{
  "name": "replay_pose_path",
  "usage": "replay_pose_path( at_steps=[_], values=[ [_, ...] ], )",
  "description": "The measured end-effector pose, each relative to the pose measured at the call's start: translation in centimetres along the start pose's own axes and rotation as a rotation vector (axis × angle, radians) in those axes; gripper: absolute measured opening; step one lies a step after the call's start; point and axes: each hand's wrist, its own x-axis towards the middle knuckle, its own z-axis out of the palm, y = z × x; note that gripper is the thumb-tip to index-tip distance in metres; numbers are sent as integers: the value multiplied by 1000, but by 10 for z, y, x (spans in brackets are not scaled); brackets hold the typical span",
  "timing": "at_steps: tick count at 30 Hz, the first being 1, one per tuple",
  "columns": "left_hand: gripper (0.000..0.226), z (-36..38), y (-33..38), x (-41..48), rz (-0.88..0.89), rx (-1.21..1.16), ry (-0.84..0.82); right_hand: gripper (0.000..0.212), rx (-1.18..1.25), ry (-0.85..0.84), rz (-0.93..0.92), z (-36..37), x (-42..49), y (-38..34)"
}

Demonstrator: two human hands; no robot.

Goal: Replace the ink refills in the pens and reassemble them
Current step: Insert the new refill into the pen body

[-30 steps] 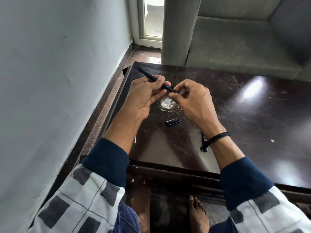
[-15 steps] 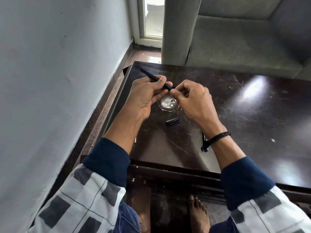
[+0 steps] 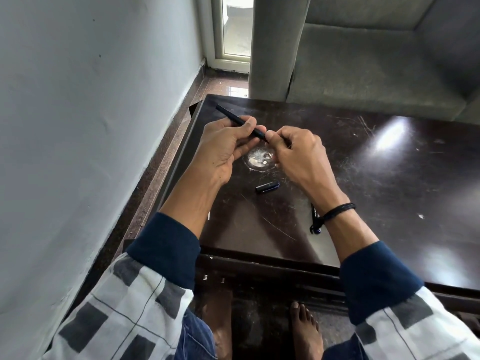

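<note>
My left hand (image 3: 225, 148) grips a slim black pen barrel (image 3: 231, 118) above the dark table (image 3: 389, 183); the barrel's far end points up and left. My right hand (image 3: 298, 157) pinches the barrel's near end with thumb and fingertips; whatever small part sits there is hidden by the fingers. A black and blue pen cap (image 3: 267, 187) lies on the table below the hands. A second black pen (image 3: 314, 219) lies partly hidden under my right wrist.
A round scuffed patch (image 3: 258, 158) marks the tabletop under the hands. A grey wall (image 3: 91, 126) runs close along the left. A grey sofa (image 3: 376, 68) stands behind the table. My bare feet (image 3: 304, 331) rest on the floor below the table's front edge.
Both hands have drawn closer together at the pen's near end, and my right fingers have closed over the tip. The cap and second pen have not moved.
</note>
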Motion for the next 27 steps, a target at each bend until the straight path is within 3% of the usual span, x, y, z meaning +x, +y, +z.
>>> replay_pose_path(
  at_steps=[7,27],
  values=[
    [11,2,-2,-1,0,7,-1,20,-8,22,-17,-1,-1,1],
    [2,0,-1,-1,9,38,1,21,11,10,-32,1,1,3]
  ],
)
